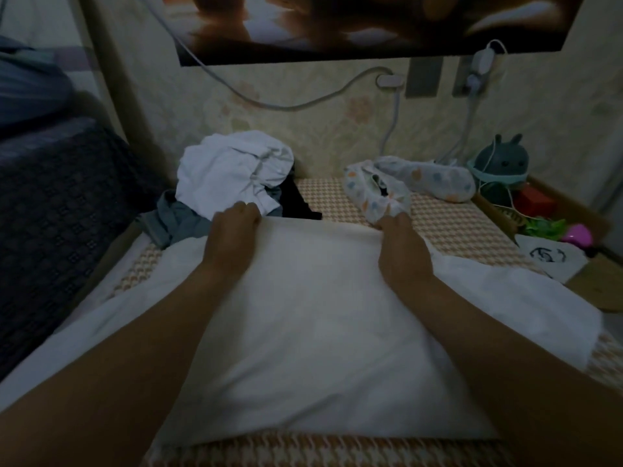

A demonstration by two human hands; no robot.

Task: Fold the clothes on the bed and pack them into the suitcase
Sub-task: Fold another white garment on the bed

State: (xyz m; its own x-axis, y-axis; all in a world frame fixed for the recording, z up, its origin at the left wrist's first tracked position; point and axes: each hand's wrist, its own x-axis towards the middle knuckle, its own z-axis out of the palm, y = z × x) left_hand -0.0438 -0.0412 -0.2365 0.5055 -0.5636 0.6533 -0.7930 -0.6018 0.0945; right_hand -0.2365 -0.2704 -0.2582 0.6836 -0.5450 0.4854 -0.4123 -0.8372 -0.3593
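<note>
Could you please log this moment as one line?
step: folding; left grip: holds white garment far edge; right grip: same edge; unfolded pile: beyond

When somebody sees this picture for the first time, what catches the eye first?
First, the large white cloth garment spread over the bed, with the left hand and right hand gripping its far edge. Behind the left hand lies a crumpled pile of white, grey and black clothes; behind the right, a white cloth with pastel dots.
</note>
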